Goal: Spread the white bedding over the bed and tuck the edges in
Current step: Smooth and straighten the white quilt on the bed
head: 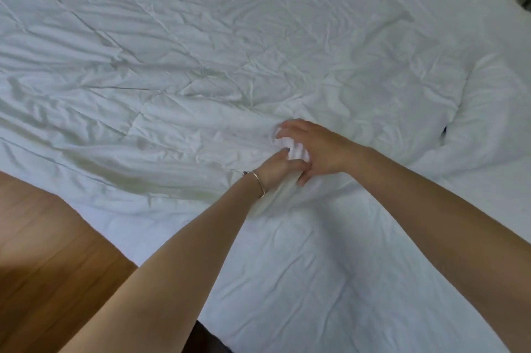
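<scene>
The white bedding [201, 51] lies creased across most of the bed [330, 281], its near edge running slantwise from the bed's left side toward the middle, with bare flat sheet between that edge and the bed's near side. Both hands meet at that edge: the left hand [277, 164], a thin bracelet [258, 181] on its wrist, and the right hand [314, 148] each have fingers curled round one bunched fold of the bedding. Wooden floor [51, 237] shows beyond the bed's left edge, and a rumpled mound of white cover sits toward the right edge.
</scene>
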`<act>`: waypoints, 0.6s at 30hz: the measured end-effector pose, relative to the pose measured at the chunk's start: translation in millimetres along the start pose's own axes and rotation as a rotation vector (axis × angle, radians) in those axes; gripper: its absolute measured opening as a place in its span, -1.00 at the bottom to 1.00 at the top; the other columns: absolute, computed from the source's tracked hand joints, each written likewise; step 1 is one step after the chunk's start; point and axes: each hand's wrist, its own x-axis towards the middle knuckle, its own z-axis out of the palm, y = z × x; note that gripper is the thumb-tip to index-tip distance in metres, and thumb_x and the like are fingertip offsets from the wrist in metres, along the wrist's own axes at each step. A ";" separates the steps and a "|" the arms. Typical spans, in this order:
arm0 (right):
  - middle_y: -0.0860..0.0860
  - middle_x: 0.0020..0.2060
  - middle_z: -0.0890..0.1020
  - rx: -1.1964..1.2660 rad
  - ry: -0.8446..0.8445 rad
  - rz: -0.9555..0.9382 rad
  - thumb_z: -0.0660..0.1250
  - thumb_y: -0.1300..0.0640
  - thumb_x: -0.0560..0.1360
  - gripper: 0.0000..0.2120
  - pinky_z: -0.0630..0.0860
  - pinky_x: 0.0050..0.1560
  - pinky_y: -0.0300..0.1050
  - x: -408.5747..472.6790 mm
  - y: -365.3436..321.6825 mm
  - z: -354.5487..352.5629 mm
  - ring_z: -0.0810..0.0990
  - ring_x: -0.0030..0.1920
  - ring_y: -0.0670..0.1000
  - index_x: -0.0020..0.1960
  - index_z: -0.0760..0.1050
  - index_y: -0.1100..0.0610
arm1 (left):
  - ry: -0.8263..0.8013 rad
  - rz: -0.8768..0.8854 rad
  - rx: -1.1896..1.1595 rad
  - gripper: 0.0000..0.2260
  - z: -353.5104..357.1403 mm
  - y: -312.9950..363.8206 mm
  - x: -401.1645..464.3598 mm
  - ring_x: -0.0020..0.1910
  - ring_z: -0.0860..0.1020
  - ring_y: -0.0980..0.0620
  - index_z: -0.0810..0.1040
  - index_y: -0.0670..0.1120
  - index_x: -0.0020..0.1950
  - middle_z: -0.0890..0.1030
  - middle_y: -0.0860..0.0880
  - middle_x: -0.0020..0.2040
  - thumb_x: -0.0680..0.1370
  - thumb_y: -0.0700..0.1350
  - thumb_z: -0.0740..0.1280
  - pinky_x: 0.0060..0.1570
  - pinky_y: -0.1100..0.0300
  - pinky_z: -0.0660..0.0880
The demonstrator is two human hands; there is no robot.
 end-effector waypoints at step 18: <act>-0.07 -0.03 0.63 -0.518 -0.336 0.209 0.19 -0.66 0.13 -0.21 0.47 0.05 -0.09 -39.9 67.5 3.7 0.58 -0.06 -0.02 -0.02 0.52 -0.02 | -0.128 -0.038 0.017 -0.36 49.9 -63.4 -40.7 0.16 0.59 0.13 0.56 0.09 0.19 0.65 0.12 0.14 0.19 0.32 0.54 0.21 0.17 0.48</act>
